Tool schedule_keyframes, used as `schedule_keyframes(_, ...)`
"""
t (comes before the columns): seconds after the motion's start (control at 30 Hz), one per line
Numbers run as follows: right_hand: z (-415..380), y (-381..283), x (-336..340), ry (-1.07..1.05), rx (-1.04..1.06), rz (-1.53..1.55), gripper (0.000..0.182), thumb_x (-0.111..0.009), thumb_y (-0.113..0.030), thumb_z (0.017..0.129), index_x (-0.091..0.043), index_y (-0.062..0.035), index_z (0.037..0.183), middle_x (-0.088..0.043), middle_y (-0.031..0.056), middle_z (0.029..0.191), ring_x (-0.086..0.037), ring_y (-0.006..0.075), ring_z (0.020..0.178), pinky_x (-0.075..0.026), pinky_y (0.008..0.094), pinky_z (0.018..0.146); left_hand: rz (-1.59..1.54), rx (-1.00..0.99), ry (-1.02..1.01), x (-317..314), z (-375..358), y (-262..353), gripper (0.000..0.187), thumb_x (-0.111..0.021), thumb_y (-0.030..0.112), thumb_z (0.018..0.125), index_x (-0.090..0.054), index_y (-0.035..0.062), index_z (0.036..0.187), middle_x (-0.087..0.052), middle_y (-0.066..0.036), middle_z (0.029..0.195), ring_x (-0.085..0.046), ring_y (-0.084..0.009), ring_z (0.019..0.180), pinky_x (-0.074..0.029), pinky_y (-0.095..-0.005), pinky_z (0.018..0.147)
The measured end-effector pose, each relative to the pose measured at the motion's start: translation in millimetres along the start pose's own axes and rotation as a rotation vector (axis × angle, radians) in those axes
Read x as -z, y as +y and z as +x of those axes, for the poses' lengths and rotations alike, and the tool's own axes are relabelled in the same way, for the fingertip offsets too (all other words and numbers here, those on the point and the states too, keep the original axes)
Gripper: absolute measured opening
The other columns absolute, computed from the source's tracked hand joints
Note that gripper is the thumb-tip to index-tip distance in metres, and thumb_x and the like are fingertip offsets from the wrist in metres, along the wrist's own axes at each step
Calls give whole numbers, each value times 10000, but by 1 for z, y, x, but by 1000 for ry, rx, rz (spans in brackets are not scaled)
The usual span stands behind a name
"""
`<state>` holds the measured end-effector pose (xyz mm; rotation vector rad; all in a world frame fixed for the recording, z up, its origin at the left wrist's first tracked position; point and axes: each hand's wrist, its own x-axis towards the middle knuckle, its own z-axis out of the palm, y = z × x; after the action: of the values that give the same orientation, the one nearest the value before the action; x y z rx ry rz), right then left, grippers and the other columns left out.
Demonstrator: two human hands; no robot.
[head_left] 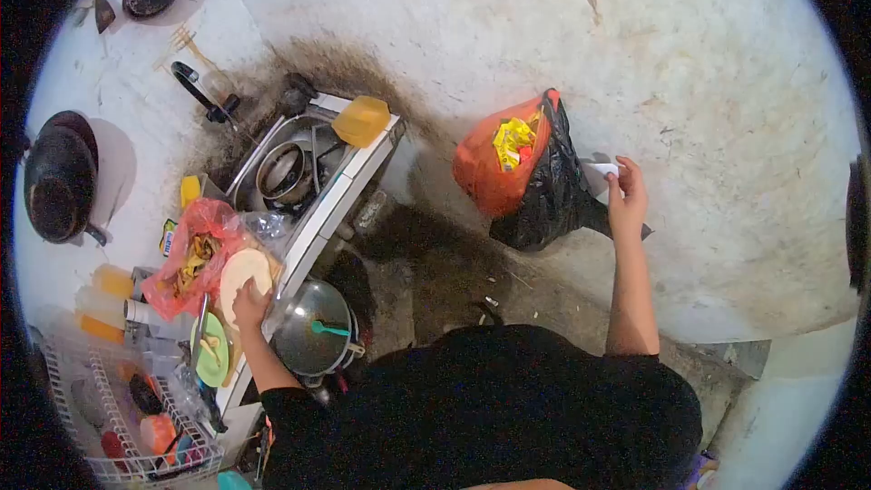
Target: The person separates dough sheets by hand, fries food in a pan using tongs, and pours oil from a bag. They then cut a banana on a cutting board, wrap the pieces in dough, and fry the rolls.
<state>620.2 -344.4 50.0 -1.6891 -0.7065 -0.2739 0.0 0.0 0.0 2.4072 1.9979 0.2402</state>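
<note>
On the counter at left, my left hand (249,305) is closed at the near edge of a round cream plate (243,265), its thumb lying over the surface. Beside the plate sits a red plastic bag (181,286) with yellowish-brown scraps inside. A green plate (210,354) holding a small pale item is just left of my wrist. Over on the right, my right hand (628,195) pinches a white piece that looks like paper (599,169). That hand is beside a black plastic bag (544,209), which leans against an orange bag (485,168) containing yellow wrappers (513,141).
A sink (340,154) with a pot (280,172) lies beyond the counter, under a black faucet (195,86). A yellow container (362,121) stands on the sink's corner. Below the counter edge is a lidded pan (310,331) with a teal spoon. A white dish rack (109,436) fills the lower left.
</note>
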Motion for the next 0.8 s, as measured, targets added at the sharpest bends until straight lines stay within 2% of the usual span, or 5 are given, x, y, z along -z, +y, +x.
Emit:
schedule_keyframes(0.17, -17, 1, -22, -31, 155, -138, 145, -566, -61, 799, -584, -38, 942, -617, 137, 799, -604, 206, 713, -459, 289, 659, -57, -68, 81, -10, -2, -15, 659, -678, 462, 637, -484, 142, 1179, -543, -202, 1064, -506, -375, 998, -399, -432, 870)
schedule_keyframes(0.33, -14, 37, -16, -420, 210, -334, 142, -538, -28, 760, -597, -43, 889, -600, 173, 845, -562, 363, 798, -454, 381, 693, -20, 22, 29, -10, -5, -9, 637, -648, 475, 671, -456, 203, 1214, -452, -233, 1198, -439, -404, 1086, -368, -459, 906)
schedule_keyframes(0.43, -16, 33, 12, -385, 219, -480, 144, -534, -48, 762, -604, -54, 887, -598, 167, 844, -562, 354, 785, -446, 391, 692, 13, 54, 25, -12, -8, -8, 660, -648, 476, 672, -436, 216, 1240, -408, -251, 1244, -404, -411, 1129, -343, -456, 938)
schedule_keyframes(0.57, -23, -5, 43, -155, 245, -599, 140, -542, -83, 769, -617, -92, 886, -612, 107, 805, -548, 291, 779, -424, 366, 674, -8, 27, 21, -18, -3, -16, 668, -646, 477, 674, -425, 226, 1252, -383, -285, 1249, -390, -423, 1143, -330, -453, 952)
schedule_keyframes(0.8, -44, 35, 37, -312, 52, -1005, 170, -528, -145, 791, -612, -144, 938, -611, 82, 898, -500, 220, 960, -282, 540, 802, 48, -29, 37, -26, 5, -27, 679, -636, 498, 669, -421, 228, 1255, -407, -306, 1215, -397, -434, 1133, -329, -454, 950)
